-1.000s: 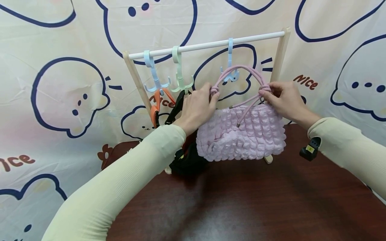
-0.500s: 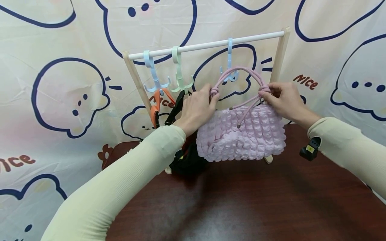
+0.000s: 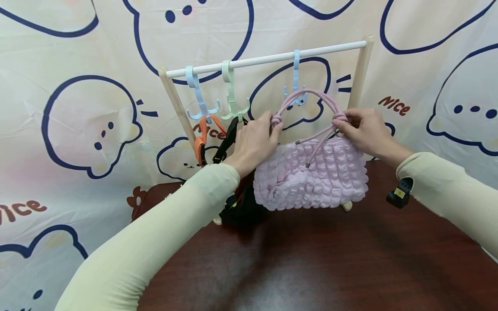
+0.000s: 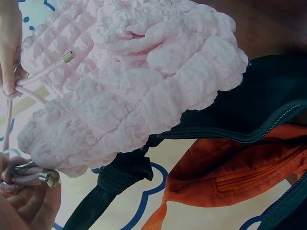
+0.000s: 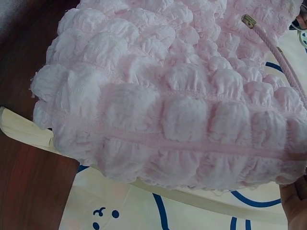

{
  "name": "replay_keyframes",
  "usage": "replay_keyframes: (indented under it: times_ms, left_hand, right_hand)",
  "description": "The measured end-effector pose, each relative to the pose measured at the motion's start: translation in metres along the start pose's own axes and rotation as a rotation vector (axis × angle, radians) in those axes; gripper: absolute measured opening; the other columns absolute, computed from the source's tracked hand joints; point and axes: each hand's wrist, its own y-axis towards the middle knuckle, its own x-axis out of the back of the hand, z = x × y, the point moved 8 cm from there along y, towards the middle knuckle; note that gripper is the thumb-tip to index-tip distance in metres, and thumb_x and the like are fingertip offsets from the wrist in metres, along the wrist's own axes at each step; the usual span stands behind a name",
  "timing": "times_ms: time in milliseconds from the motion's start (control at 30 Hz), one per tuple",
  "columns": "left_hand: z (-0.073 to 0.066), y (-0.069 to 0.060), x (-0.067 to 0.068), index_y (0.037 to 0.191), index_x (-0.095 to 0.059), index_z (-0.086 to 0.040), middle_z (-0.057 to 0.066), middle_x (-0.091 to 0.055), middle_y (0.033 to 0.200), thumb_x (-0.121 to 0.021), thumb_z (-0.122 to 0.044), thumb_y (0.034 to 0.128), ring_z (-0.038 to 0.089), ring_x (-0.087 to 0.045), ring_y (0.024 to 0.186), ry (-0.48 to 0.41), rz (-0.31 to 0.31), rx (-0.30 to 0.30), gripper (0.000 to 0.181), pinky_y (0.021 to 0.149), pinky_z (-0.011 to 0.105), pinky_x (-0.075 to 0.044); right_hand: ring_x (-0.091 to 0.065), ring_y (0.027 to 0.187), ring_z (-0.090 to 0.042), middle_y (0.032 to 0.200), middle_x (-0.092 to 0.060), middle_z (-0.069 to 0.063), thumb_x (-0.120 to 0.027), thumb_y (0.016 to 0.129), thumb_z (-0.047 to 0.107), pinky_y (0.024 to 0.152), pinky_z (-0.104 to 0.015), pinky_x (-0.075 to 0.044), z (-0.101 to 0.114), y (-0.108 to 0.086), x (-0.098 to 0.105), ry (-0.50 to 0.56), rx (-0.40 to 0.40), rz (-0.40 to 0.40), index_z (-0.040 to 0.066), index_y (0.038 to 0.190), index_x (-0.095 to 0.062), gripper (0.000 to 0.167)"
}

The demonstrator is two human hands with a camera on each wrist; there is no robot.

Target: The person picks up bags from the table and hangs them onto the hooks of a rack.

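Observation:
A pink puffy handbag (image 3: 311,177) hangs between both hands in the head view, in front of a small rack. My left hand (image 3: 254,140) grips the knot at the left end of its cord handle (image 3: 307,92). At the other end, my right hand (image 3: 365,129) pinches the right knot between thumb and fingers. The top of the handle overlaps the right blue hook (image 3: 296,82), and I cannot tell whether they touch. Both wrist views show the bag's bubbled fabric (image 4: 129,96) up close; a metal-tipped cord end (image 5: 248,21) dangles against it.
A white rod (image 3: 268,61) on wooden posts carries the hooks. From the left blue hook (image 3: 198,95) and the green hook (image 3: 230,90) hang an orange bag (image 4: 230,167) and a black bag (image 4: 254,100). A brown object (image 3: 153,196) lies left on the dark table (image 3: 311,259).
The pink handbag and its handle have dropped slightly. Both hands keep their hold on the knots and have barely moved.

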Motion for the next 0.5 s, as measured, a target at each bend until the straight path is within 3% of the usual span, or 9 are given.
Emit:
replay_keyframes:
  times_ms: [500]
  left_hand:
    - [0.0023, -0.0013, -0.0053, 0.105, -0.056, -0.016, -0.001, -0.056, 0.075, -0.049, -0.042, 0.1061, 0.018, -0.054, 0.064, -0.011, 0.006, 0.004, 0.027, 0.058, 0.031, -0.040]
  right_hand:
    - [-0.055, 0.065, -0.003, 0.093, -0.072, -0.021, -0.063, 0.101, 0.026, 0.055, -0.018, -0.044, -0.0053, 0.0003, -0.0066, -0.004, -0.014, 0.021, 0.000, 0.110, -0.073, 0.029]
